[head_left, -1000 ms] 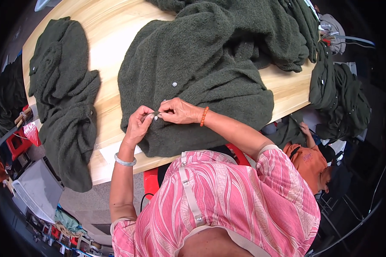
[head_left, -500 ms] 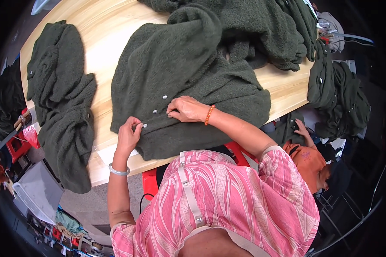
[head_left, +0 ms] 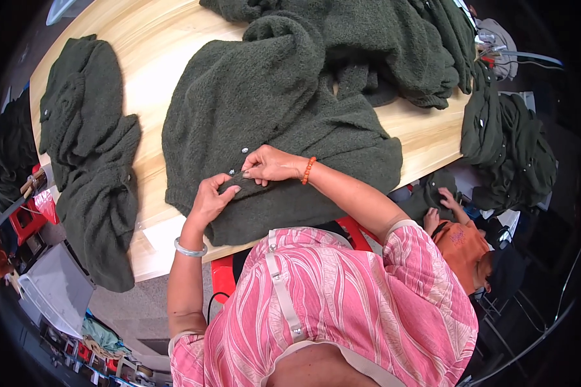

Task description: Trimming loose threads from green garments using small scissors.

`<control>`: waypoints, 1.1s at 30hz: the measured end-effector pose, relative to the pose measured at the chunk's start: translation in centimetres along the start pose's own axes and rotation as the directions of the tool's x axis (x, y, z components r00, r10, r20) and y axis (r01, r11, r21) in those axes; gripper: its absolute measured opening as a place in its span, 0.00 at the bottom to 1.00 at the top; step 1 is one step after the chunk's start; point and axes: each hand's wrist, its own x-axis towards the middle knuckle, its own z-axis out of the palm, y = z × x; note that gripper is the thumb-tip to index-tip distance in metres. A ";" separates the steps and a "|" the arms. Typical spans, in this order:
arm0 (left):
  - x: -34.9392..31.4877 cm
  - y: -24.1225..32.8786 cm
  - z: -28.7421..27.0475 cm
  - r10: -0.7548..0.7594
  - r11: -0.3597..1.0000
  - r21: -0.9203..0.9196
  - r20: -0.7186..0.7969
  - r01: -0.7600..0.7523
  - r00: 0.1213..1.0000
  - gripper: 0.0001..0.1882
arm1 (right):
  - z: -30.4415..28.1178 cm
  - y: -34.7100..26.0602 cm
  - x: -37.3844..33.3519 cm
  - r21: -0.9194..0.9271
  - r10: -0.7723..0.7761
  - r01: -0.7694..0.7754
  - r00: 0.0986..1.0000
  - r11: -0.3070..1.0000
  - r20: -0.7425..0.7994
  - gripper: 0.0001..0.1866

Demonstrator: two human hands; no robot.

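Observation:
A dark green knit cardigan (head_left: 239, 90) lies spread on the wooden table in front of me. Small shiny buttons run along its front, and one button (head_left: 244, 150) shows just above my right hand. My left hand (head_left: 213, 198), with a pale bangle at the wrist, pinches the cardigan's front edge between thumb and fingers. Close beside it, my right hand (head_left: 271, 165), wearing an orange bead bracelet, grips the same edge. A second button (head_left: 232, 172) peeks out at my left fingertips. My fingers partly hide the lifted fold between them.
Another green knit garment (head_left: 87, 135) lies along the table's left side. More knitwear (head_left: 387, 45) is heaped at the back right, and further garments (head_left: 513, 145) hang beyond the right edge. A co-worker in orange (head_left: 461, 248) sits at the lower right. A pale bin (head_left: 58, 284) stands lower left.
My left hand has moved right and up from the lower button, to meet my right hand. Together they now pinch up a fold of the front edge. The co-worker's hands have shifted.

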 end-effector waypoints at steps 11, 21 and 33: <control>0.3 -0.5 0.9 0.003 1.000 -0.020 -0.028 -0.004 1.000 0.07 | 1.2 -1.6 -0.6 -0.499 -0.388 0.322 0.921 0.805 -0.032 0.08; 0.0 -0.3 1.4 0.128 0.964 0.253 -0.165 -0.084 0.978 0.07 | 2.9 0.6 -1.0 -0.644 -0.440 0.271 0.891 0.716 -0.114 0.07; 2.3 0.5 2.9 0.333 0.805 0.577 -0.248 -0.137 0.910 0.01 | 3.6 1.2 -1.0 -0.693 -0.487 0.276 0.865 0.665 -0.123 0.08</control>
